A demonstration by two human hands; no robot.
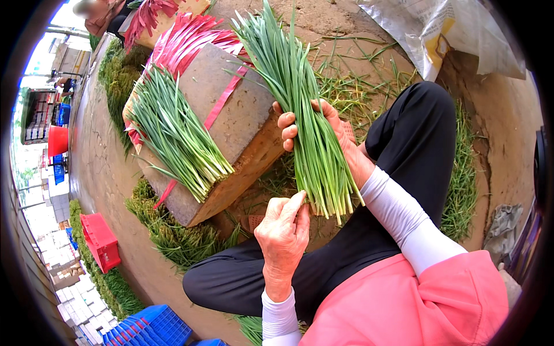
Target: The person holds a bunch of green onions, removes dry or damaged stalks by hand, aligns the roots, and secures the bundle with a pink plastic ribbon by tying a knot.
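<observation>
My right hand is wrapped around the middle of a bunch of green chives. The leaf tips point up and away from me, and the pale cut ends hang toward my lap. My left hand is in a pinch, thumb and forefinger meeting at the left edge of those pale ends. What the fingertips hold is too small to make out. A second bunch of chives lies on a worn block in front of me, to the left. One red strip runs across the block's top beside that bunch.
Many red strips are heaped at the block's far end. Piles of loose chives lie left of the block, with scattered leaves beyond my knees. A red crate, blue crates and a pale plastic sack stand around.
</observation>
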